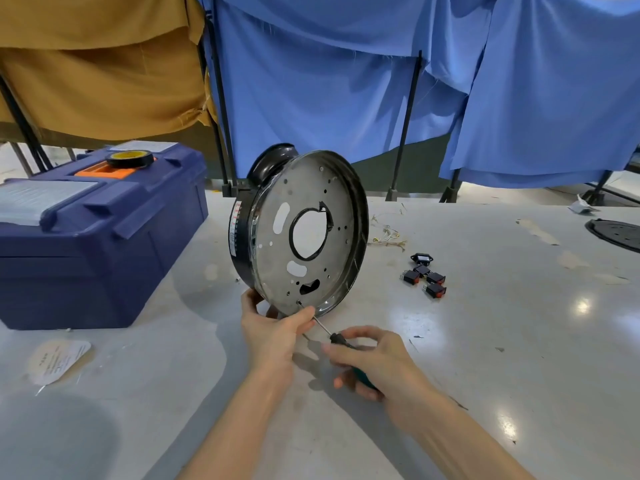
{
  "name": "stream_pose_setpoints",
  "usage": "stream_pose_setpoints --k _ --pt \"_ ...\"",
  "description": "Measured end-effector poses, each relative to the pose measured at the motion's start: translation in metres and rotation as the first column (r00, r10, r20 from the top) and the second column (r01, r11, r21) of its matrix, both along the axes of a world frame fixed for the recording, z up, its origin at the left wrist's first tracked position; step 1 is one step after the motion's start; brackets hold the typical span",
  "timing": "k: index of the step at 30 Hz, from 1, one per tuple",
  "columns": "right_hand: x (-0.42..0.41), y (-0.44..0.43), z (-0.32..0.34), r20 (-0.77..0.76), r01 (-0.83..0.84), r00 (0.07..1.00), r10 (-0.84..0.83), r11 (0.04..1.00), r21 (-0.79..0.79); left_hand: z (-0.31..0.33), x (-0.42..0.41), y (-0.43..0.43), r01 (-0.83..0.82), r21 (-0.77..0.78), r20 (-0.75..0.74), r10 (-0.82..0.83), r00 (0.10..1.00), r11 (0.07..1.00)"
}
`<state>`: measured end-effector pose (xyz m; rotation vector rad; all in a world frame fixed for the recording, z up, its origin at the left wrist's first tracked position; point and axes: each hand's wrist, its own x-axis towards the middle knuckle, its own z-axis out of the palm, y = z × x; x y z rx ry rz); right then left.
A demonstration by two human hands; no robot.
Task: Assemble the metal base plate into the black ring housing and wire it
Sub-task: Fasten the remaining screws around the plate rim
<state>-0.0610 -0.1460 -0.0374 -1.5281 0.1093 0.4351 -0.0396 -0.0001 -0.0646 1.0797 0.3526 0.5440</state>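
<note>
Standing on edge on the desk point(485, 341), the round metal base plate point(311, 188) sits in the black ring housing point(239, 233): stiff, probably light, prone to rolling. Left grip point(273, 332) pinches its six-o'clock rim; right grip point(377, 358) grasps a green-handled screwdriver point(334, 337).

Head-worn camera looks forward and down, close over the table point(485, 375).

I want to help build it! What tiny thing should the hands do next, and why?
Probably twist the screwdriver with the right hand: its tip sits at a hole low on the metal plate, while the left hand steadies the black housing.
</note>
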Motion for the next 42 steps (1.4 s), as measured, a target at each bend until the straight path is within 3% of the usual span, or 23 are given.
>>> stream_pose_setpoints --k 5,8,10,15,17,20,24,27,29,34,37,42 --pt "-0.001 -0.003 -0.010 0.371 0.150 0.928 -0.031 0.943 -0.296 0.003 -0.002 0.001 0.029 0.020 0.012 -0.029 0.999 0.999" --pt "-0.002 -0.006 -0.011 0.404 0.124 0.915 -0.004 0.955 -0.269 0.004 -0.003 -0.001 0.045 0.043 0.036 -0.047 0.998 0.998" --pt "0.002 -0.009 -0.008 0.350 0.114 0.936 -0.042 0.976 -0.187 0.003 -0.004 -0.001 0.048 0.041 0.051 -0.050 0.997 0.998" --pt "0.006 -0.012 -0.004 -0.045 0.068 0.997 -0.062 0.988 0.141 -0.002 -0.003 0.002 0.069 0.071 0.052 -0.073 0.996 0.995" --pt "0.009 -0.014 0.001 -0.102 0.073 0.993 -0.055 0.981 0.181 -0.003 -0.003 0.002 0.074 0.099 0.051 -0.080 0.996 0.992" --pt "0.012 -0.018 0.008 -0.050 0.102 0.994 -0.098 0.991 0.083 -0.002 -0.004 -0.001 0.070 0.115 0.051 -0.076 0.996 0.991" --pt "0.008 -0.023 0.016 0.218 0.105 0.973 -0.077 0.987 -0.119 0.003 -0.008 -0.003 0.069 0.095 0.038 -0.073 0.997 0.993" --pt "0.004 -0.021 0.024 0.460 0.158 0.886 0.054 0.899 -0.409 0.010 -0.012 -0.004 0.058 0.064 -0.004 -0.058 0.998 0.996" --pt "0.004 -0.020 0.033 0.555 0.213 0.821 0.133 0.831 -0.514 0.014 -0.014 -0.005 0.054 0.040 -0.027 -0.053 0.998 0.998" --pt "0.006 -0.020 0.066 0.584 0.169 0.780 0.225 0.823 -0.543 0.023 -0.019 -0.005 0.095 -0.006 -0.152 -0.095 0.984 0.995" --pt "0.011 -0.023 0.091 0.506 0.023 0.793 0.341 0.812 -0.583 0.025 -0.022 -0.005 0.153 -0.036 -0.189 -0.157 0.969 0.988" --pt "0.020 -0.033 0.110 0.538 -0.153 0.752 0.381 0.895 -0.419 0.031 -0.025 -0.006 0.217 -0.058 -0.290 -0.224 0.930 0.974"
